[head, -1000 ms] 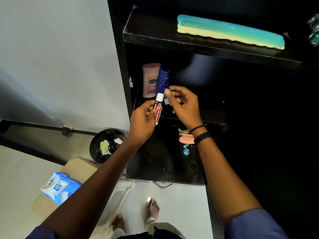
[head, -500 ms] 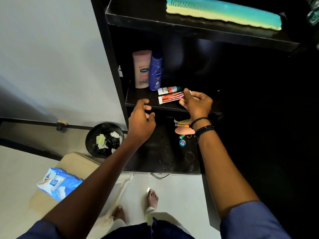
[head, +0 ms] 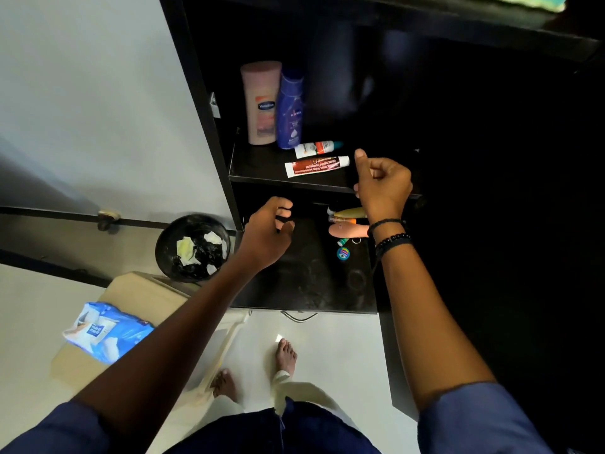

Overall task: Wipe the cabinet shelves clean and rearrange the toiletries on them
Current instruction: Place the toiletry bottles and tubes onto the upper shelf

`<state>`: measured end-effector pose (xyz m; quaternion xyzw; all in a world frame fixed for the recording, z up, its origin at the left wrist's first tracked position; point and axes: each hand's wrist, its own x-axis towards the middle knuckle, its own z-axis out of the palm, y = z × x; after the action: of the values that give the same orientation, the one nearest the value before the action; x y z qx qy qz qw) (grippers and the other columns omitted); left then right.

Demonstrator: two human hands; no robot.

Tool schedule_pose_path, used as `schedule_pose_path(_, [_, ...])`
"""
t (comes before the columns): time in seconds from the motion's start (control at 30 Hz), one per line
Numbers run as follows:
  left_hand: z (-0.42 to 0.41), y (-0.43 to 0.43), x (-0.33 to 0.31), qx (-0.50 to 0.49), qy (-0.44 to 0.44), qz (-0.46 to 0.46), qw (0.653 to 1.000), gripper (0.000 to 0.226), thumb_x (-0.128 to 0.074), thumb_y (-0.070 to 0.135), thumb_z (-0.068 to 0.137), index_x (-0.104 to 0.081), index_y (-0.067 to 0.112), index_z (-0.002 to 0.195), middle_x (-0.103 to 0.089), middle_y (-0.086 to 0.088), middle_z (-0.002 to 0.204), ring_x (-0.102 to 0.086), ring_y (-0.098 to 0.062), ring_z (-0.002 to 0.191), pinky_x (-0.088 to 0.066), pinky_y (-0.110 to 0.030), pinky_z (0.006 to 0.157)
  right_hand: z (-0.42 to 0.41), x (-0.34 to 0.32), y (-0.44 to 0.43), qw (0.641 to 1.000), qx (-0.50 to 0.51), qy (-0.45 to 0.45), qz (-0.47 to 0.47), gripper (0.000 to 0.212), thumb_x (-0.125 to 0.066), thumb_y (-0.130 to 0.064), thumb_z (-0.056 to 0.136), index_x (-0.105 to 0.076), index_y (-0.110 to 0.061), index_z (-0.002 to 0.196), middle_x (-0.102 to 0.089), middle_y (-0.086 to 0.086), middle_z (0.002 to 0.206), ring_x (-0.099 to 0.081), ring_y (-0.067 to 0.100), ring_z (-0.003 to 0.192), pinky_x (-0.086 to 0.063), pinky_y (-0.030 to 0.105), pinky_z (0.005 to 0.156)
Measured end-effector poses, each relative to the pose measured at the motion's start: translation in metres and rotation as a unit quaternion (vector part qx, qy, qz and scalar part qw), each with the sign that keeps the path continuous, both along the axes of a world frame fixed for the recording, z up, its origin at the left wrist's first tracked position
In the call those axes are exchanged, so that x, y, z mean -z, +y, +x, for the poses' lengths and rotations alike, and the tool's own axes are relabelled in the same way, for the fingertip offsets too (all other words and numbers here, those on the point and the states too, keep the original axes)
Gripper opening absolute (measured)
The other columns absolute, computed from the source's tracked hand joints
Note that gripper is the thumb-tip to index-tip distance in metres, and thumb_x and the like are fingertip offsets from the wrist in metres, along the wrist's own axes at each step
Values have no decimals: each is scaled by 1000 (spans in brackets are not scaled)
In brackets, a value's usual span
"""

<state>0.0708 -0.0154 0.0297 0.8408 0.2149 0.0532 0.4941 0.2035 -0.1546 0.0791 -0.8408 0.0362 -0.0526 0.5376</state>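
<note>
A red-and-white tube (head: 316, 166) lies flat on the middle shelf (head: 262, 173) of the black cabinet. A smaller white tube (head: 316, 148) lies just behind it. A pink lotion bottle (head: 261, 103) and a blue bottle (head: 290, 111) stand at the shelf's back left. My right hand (head: 381, 185) hovers right of the red tube's cap, fingers curled, holding nothing. My left hand (head: 266, 234) hangs loose below the shelf edge, empty. Several small toiletries (head: 345, 224) lie on the dusty lower shelf (head: 304, 276).
A black bin (head: 193, 247) with crumpled wipes stands on the floor left of the cabinet. A blue wipes pack (head: 104, 330) rests on a beige stool (head: 140, 290). A white wall is at the left. My bare feet are on the white floor below.
The red tube went from both hands onto the middle shelf. My right hand has let go and drawn back to the right. My left hand dropped below the shelf edge.
</note>
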Motion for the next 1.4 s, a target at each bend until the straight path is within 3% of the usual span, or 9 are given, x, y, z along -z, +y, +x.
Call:
schedule_pose_path(0.13, [6,-10,25,7,35,-22,999,29,-59,6,87,-59,17,114,-64,4,100,-62,-8,77,-52,-31,89,-32,25,-24,997,54,-50,-28,31,-65,-36,88,-62,-13,67,-57,-2,58,-51,5,54,-41,11,54])
schedule_pose_path(0.23, [10,-23,47,29,86,-45,995,32,-55,4,87,-59,16,117,-66,-2,108,-66,-16,94,-50,-32,94,-42,73,-43,985,-16,60,-160,18,-69,-30,83,-66,-13,88,-68,5,84,-64,20,81,-48,26,74])
schedule_pose_path(0.33, [11,-36,68,66,136,-53,987,37,-53,5,88,-56,14,124,-64,-7,118,-64,-18,103,-48,-31,97,-45,126,-59,943,-120,170,-260,44,-73,-26,78,-61,-16,119,-63,10,117,-59,28,109,-48,32,86])
schedule_pose_path(0.6, [7,-47,109,110,205,-51,971,38,-55,10,89,-55,17,127,-62,-8,125,-62,-20,109,-47,-35,100,-36,192,-62,899,-197,160,-358,48,-76,-25,77,-58,-14,121,-53,13,127,-54,31,115,-47,35,93])
schedule_pose_path(0.7, [7,-46,117,105,208,-51,971,37,-57,11,88,-57,17,124,-63,-7,123,-63,-18,105,-48,-37,99,-33,204,-62,903,-197,136,-357,46,-75,-19,78,-57,-13,120,-51,14,129,-53,31,117,-46,37,96])
schedule_pose_path(0.83, [7,-43,116,94,197,-55,974,37,-57,10,88,-57,18,124,-63,-6,122,-63,-16,104,-49,-36,97,-33,205,-62,917,-177,119,-338,32,-74,-20,80,-60,-11,107,-58,13,117,-59,28,105,-49,32,85])
schedule_pose_path(1.07, [9,-42,89,39,106,-80,990,33,-59,13,88,-58,20,121,-67,0,115,-67,-12,93,-52,-31,91,-55,132,-54,988,-90,-11,-124,30,-80,-31,75,-67,-15,98,-63,1,95,-59,9,74,-57,28,63])
schedule_pose_path(1.23, [11,-35,67,40,73,-84,993,32,-60,15,89,-58,19,122,-67,0,115,-67,-11,94,-52,-31,92,-62,56,-50,988,-68,-129,-57,32,-81,-28,75,-68,-10,99,-61,1,95,-62,11,76,-53,22,67])
schedule_pose_path(1.4, [15,-39,49,39,38,-88,995,31,-61,16,88,-59,21,119,-68,2,111,-67,-10,92,-53,-37,92,-34,17,-40,978,-71,-176,-82,30,-79,-27,76,-69,-10,99,-64,4,97,-59,8,77,-50,16,67])
